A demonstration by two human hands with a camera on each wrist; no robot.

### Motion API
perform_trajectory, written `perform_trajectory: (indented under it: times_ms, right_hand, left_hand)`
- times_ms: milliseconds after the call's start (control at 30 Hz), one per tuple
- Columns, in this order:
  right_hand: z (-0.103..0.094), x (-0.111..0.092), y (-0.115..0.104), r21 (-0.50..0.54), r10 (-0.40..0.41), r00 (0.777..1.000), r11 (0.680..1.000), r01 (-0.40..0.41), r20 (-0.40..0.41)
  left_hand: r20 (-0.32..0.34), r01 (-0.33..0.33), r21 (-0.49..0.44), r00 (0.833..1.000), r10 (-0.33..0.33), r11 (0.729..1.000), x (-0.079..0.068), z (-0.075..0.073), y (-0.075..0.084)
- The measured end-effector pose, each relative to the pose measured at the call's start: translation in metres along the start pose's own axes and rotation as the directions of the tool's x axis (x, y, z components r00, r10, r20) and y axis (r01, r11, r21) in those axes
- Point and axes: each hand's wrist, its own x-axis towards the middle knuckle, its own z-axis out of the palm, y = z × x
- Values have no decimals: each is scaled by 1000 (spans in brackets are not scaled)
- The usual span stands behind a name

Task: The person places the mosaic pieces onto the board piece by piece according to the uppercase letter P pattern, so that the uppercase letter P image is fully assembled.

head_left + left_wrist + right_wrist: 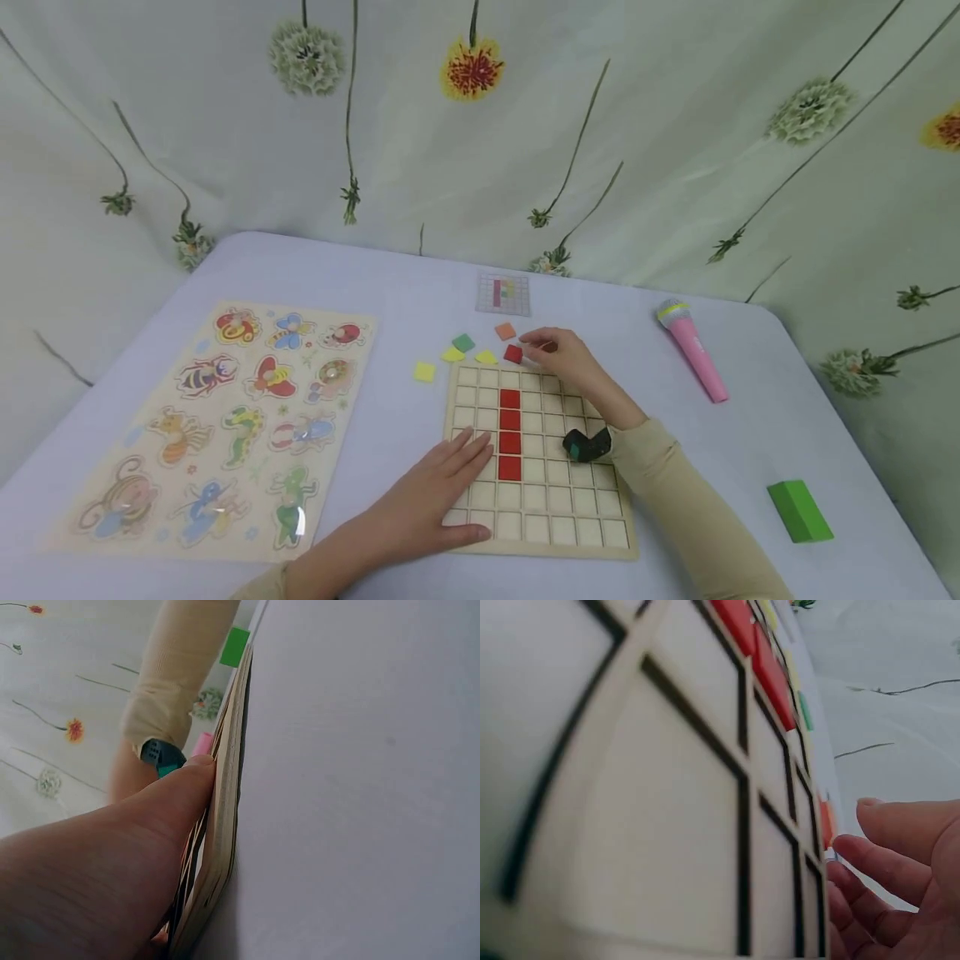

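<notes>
"What's closest on the tabletop [390,575]?"

"The left hand [435,500], fingers extended and thumb spread wide, resting on the near-left part of a wooden grid board [555,550]. A green block [800,511] sits well off to the right."

"Anything in the board's cells?"

"Four red squares [510,443], one behind another in a single column. Left of the board, well apart from it, lies an insect picture puzzle [258,392]."

"And the right hand [558,354]?"

"Over the board's far side, thumb and index finger parted. The index fingertip is right by a loose red tile [513,354], just past the far edge. I can't tell whether they touch."

"What's around that tile?"

"A yellow square [424,372] farther left, two yellow pieces [487,357] with curved edges, a green tile [463,342], and an orange tile [506,332] just behind the red one."

"Farther back?"

"A pink toy microphone [693,350] on the right, a small pattern card [503,294] behind the tiles, then a flower-printed curtain [420,133]."
</notes>
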Motion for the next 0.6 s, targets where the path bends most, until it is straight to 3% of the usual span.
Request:
perform_trajectory:
  times_ms: [133, 400, 600]
  right_hand:
    - [5, 9, 3, -129, -11, 1000, 992, 14, 24]
    - [11, 11, 5, -173, -77, 997, 982, 79, 17]
    - [14, 10, 10, -140, -94, 996, 986, 91, -11]
  left_hand:
    - [-5, -2, 7, 1000, 2, 1000, 0, 1, -1]
    - [13, 14, -1, 1000, -14, 1000, 0, 1, -2]
    - [22, 21, -8, 1000, -21, 1000, 1, 1, 0]
